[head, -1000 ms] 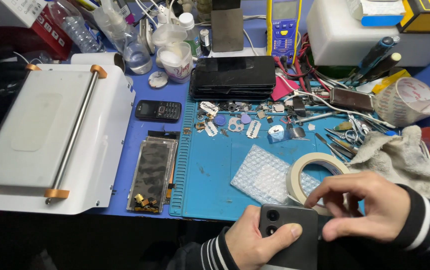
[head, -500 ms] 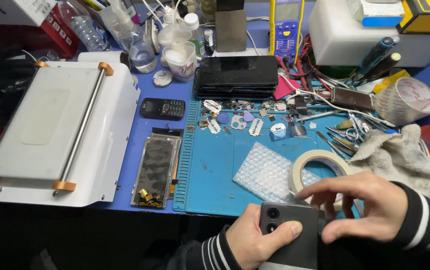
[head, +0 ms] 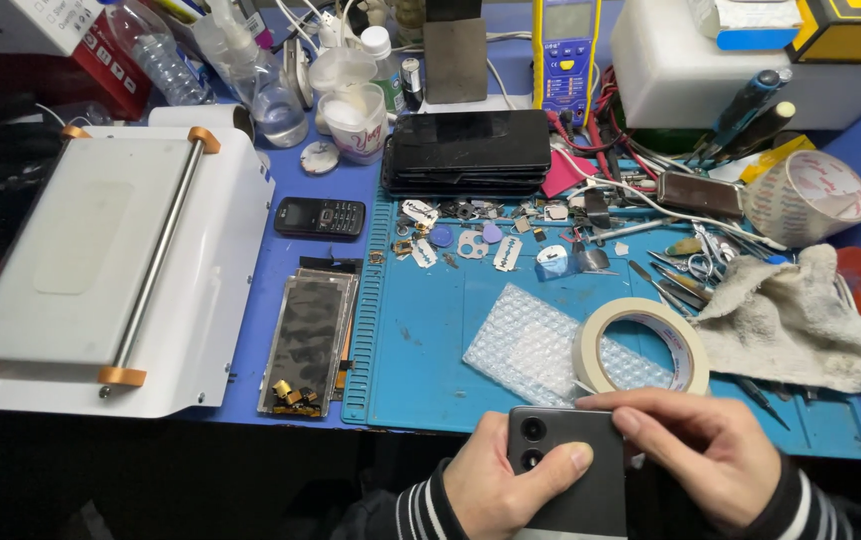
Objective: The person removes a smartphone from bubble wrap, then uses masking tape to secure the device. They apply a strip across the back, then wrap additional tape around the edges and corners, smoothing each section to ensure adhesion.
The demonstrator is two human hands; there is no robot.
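Phone (head: 575, 470), a dark handset held with its back up and two round camera lenses showing at its upper left corner, sits at the bottom edge of the head view, just in front of the near edge of a blue work mat (head: 430, 350). Left hand (head: 505, 480) cradles it from below and from the side, the thumb laid across the back just beside the lenses, fingers wrapped around the body. Right hand (head: 710, 460) grips the phone's top right corner, forefinger stretched along the upper edge, thumb pressed on the back, other fingers curled in. Both wrists wear striped sleeves.

Just beyond the hands, a roll of pale masking tape (head: 640, 345) lies flat on the mat, overlapping a sheet of bubble wrap (head: 525, 345). To the right lies a crumpled grey cloth (head: 800, 320), with a wider tape roll (head: 805, 195) on its side farther back. Small parts, tweezers and screwdrivers litter the far half of the mat, behind which a stack of black phones (head: 470, 150) rests. Left of the mat lie a stripped phone screen (head: 308, 340) and a small black keypad phone (head: 319, 217), well apart from the hands. A white machine with a flat plate and orange-ended bar (head: 100, 270) fills the left of the bench.
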